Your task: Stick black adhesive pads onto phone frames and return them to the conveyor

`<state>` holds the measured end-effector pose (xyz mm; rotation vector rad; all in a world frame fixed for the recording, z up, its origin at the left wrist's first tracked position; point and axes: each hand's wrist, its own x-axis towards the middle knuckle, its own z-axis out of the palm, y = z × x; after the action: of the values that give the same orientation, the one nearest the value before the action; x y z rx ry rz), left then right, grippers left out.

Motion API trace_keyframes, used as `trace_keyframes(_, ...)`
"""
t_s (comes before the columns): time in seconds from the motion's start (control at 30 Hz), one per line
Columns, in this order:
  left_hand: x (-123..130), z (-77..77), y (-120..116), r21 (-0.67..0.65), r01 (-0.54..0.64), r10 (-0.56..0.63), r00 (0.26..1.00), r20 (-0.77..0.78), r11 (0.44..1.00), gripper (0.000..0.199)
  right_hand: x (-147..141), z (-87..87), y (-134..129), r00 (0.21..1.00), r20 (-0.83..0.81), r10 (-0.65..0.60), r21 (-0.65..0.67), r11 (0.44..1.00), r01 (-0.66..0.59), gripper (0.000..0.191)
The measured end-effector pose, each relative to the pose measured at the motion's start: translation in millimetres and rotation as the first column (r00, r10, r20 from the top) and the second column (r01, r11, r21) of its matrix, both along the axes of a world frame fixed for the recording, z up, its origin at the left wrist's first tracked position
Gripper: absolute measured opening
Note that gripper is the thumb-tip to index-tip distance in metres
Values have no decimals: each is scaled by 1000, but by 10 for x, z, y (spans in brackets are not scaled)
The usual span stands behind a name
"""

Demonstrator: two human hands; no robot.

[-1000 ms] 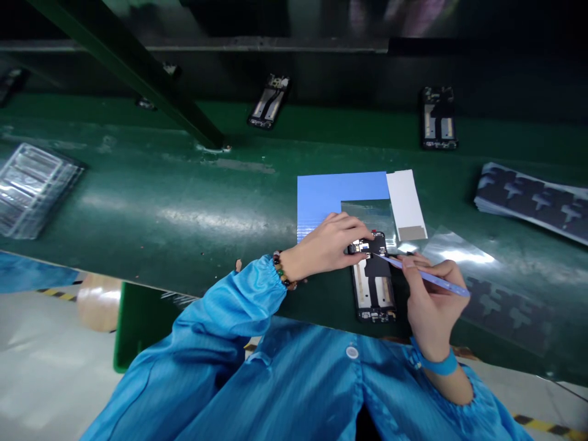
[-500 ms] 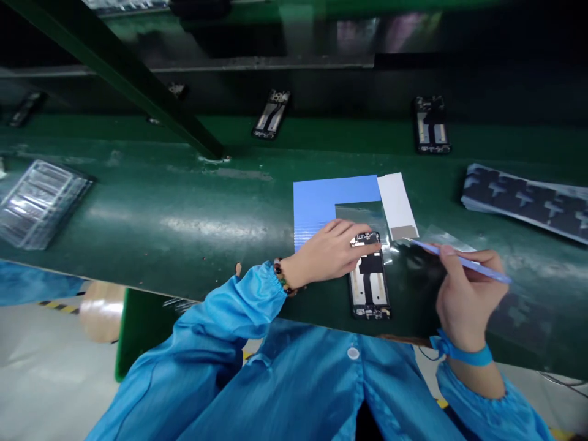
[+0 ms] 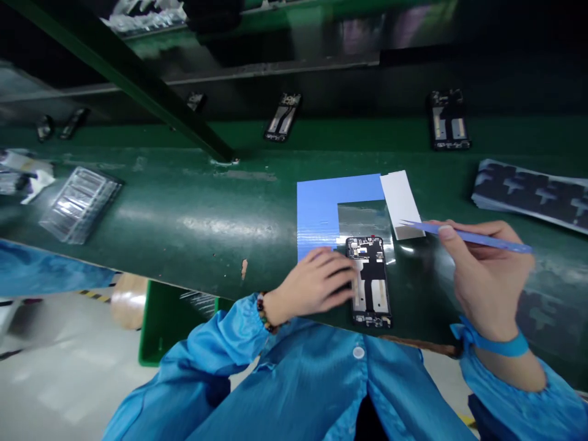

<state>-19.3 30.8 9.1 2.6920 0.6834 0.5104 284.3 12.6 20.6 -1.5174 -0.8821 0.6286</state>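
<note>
Has, on the bench (image 3: 257,214), a phone frame (image 3: 370,283) between left hand (image 3: 319,282) and right hand (image 3: 491,278), a card sheet (image 3: 319,199) behind, film stack (image 3: 533,195) farther right, tray stack (image 3: 80,207) far left.

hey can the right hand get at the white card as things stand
Probably yes: the right hand holds tweezers whose tips appear over the white card, and nothing visible stands between.

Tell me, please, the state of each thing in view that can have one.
Near phone: uncovered, insides showing
Left hand: open, at near phone's left edge
Tweezers: gripped; tip gap unclear
Right hand: closed on the tweezers
Blue sheet: flat, partly covered
Rear right phone: uncovered
Film stack: piled
Bin: open-topped
</note>
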Motion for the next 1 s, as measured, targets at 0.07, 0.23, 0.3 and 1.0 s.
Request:
trace_keyframes(0.07,-18,55,280,26,-128,128,991,-25,991,32,-60,37,151,995,11,97,-34,995,-96,34)
trace_keyframes(0.23,-32,153,901,34,-223,225,969,-102,974,30,-251,17,501,968,36,247,-40,969,-245,39)
trace_keyframes(0.3,57,170,1016,1,-171,170,980,-99,985,30,-206,-25,605,976,76,205,-18,979,-204,39)
trace_keyframes(1.0,1138,-92,998,132,181,-169,981,-98,975,59,787,-367,358,998,25,49,-119,992,-46,39)
